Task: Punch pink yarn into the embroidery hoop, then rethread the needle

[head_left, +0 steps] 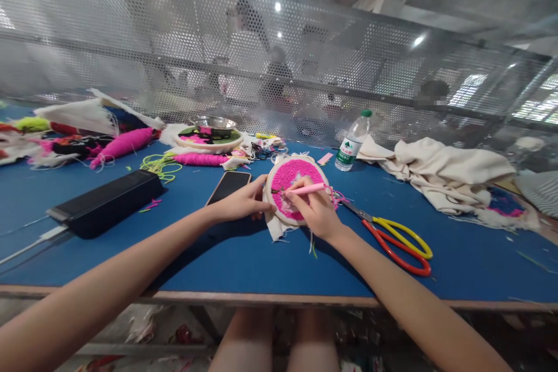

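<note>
My left hand [246,200] grips the left rim of a round embroidery hoop [269,177], its thumb on top and its fingers partly hidden underneath. Bright pink yarn loops cover most of the fabric in the hoop, with pale and dark patches near the middle. My right hand [316,209] is closed around a pink punch needle [310,188], whose tip end is over the fabric. Pink yarn trails from the tool's back end. To the right lie scissors [383,238] with one red and one yellow handle. A smartphone [229,185] rests beside my left hand.
A black box-shaped device [107,200] with a white cable lies at left. Behind it are pink yarn bundles [126,144] and another hoop [209,142] near a metal bowl [215,123]. A water bottle [350,142] stands behind the scissors; cream cloth [449,171] is heaped at right.
</note>
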Demonstrator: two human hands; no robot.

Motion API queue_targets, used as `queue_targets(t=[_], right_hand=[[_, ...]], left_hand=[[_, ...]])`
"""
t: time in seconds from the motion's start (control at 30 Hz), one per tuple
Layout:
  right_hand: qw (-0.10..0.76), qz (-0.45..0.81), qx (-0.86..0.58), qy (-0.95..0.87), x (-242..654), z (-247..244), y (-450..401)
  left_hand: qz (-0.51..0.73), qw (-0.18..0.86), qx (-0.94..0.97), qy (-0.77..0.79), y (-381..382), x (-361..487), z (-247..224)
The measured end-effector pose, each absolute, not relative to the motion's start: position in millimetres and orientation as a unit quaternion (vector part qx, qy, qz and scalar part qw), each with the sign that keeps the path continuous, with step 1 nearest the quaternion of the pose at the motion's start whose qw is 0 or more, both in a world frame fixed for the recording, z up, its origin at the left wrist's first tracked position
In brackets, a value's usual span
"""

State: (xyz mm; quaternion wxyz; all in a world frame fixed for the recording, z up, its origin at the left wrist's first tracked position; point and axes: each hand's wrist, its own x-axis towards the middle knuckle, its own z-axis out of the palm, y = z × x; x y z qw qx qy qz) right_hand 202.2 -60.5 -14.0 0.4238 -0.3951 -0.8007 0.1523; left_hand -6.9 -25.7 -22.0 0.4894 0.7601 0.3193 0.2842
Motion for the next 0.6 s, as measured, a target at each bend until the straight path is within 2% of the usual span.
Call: queue_targets(t=[0.6], right_hand=[[0.426,0.178,-0.379,-0.802,207.2,-11.4,-60.8]], left_hand=[[0.288,0.499,0.755,0.312,-25.1,-9.0,-22.9]])
